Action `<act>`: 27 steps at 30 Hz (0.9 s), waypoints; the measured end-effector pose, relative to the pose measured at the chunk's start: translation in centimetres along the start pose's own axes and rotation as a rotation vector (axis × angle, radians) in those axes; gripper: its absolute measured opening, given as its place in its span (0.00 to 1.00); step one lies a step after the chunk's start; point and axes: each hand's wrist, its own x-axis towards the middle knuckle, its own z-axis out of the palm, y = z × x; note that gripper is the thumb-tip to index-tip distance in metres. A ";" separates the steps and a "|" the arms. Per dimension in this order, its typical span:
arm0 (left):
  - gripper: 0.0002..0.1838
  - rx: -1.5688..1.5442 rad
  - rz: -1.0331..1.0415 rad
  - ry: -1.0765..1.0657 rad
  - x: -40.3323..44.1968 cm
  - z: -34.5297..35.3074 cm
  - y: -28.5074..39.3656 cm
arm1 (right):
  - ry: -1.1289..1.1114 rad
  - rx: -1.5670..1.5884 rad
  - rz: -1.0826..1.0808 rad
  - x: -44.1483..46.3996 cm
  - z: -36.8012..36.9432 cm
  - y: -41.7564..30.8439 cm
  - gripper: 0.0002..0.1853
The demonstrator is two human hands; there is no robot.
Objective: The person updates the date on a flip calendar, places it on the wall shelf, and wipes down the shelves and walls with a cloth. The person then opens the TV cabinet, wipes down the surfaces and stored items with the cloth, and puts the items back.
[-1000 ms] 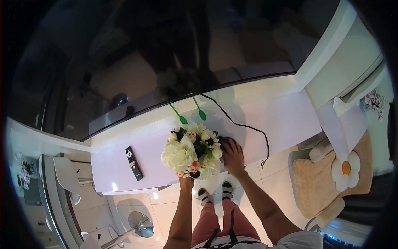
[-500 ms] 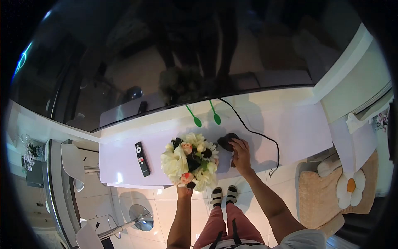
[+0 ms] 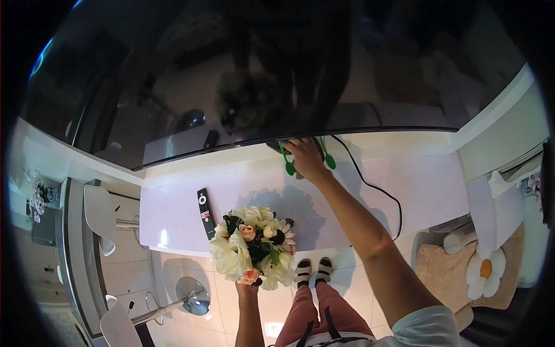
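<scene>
pale shelf (image 3: 413,188) under dark screen (image 3: 393,69), left hand (image 3: 248,288) clamped under bouquet (image 3: 254,246), right hand (image 3: 307,157), grip unclear, shifted up to screen's edge

Bouquet (image 3: 254,246) in left hand (image 3: 248,287), right hand (image 3: 306,157) near screen (image 3: 173,87), grip unclear

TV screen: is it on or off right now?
Looks off: the TV screen is dark, shows no lit picture, and dimly mirrors the flowers held in the left hand.
</scene>
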 end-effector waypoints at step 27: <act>0.16 0.044 -0.002 0.151 -1.5 17.1 5.3 | -0.050 0.061 0.379 -11.5 6.4 -9.0 0.27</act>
